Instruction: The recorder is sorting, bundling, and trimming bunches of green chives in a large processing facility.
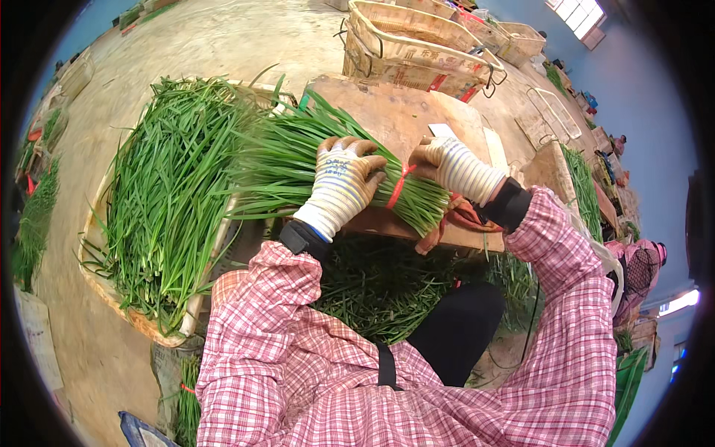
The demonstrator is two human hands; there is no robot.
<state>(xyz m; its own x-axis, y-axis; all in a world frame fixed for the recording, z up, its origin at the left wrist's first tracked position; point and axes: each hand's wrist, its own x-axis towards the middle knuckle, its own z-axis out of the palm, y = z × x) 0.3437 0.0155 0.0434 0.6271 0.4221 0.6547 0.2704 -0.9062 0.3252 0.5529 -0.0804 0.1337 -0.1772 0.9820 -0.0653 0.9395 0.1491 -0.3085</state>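
Observation:
A thick bundle of garlic chives [298,160] lies across the wooden board [387,112], leaves to the left and cut stem ends to the right. My left hand [346,175], in a striped glove with brown fingertips, is closed over the middle of the bundle. A red band [399,188] circles the stems near the cut ends. My right hand [450,164], gloved alike, has its fingers pinched together at the band's upper end. An orange-red cloth [460,223] sits beneath the stem ends at the board's near edge.
A crate [93,257] heaped with loose chives [175,201] stands left of the board. Large worn crates [417,71] are beyond it. Loose leaves [380,290] lie below the board, and another crate of greens [581,179] stands at right.

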